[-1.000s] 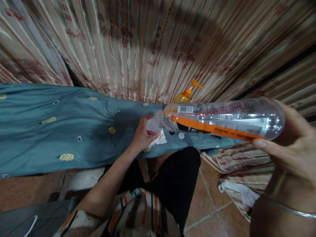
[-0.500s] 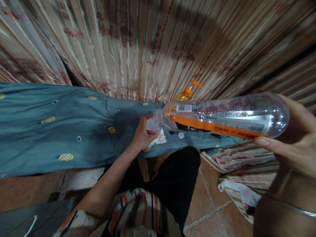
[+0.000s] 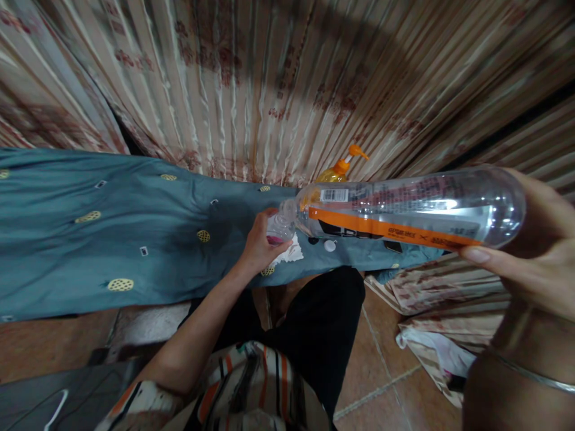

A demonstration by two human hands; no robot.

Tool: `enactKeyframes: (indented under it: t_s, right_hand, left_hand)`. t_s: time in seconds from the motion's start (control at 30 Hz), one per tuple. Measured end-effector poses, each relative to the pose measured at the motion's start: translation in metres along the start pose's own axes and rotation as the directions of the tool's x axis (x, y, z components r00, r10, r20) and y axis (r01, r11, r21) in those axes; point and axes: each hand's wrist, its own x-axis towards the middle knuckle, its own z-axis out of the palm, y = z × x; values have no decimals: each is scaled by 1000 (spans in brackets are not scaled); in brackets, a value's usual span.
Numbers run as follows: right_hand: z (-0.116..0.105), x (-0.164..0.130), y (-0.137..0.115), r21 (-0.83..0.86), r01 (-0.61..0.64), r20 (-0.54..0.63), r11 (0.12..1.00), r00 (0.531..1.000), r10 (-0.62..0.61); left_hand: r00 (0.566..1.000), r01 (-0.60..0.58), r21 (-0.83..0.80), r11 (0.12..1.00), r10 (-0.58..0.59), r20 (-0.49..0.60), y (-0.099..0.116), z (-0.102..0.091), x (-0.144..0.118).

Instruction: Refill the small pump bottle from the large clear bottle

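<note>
Right hand (image 3: pixel 534 257) grips the big clear bottle (image 3: pixel 404 215) tipped sideways at right of frame, mouth meeting a small bottle (image 3: pixel 278 227) clutched by the left hand (image 3: pixel 259 246), center, over the teal-covered surface (image 3: pixel 112 233).

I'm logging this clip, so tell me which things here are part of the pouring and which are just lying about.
In use: large clear bottle tipped by the right hand; small bottle gripped by the left hand.

Lying about: white cap, orange pump bottle, white tissue, blue cloth.
</note>
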Motion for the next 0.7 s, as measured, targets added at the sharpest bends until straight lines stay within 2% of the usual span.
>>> enactKeyframes:
  t_s: [0.23,0.53,0.7]
  right_hand:
    - [2,3,-5,-7,-7,-25,1000,1000,7]
    - [1,2,-9,-102,-53,9,993,998,54]
    - [2,3,-11,-72,-18,-9,997,1000,17]
  left_hand:
    - [1000,-6,-25,1000,5,-10,0,0,0]
    - [1000,3,-18,1000,-3,-15,1,1,-1]
    - [1000,-9,-10,1000,9,-16,1,1,-1]
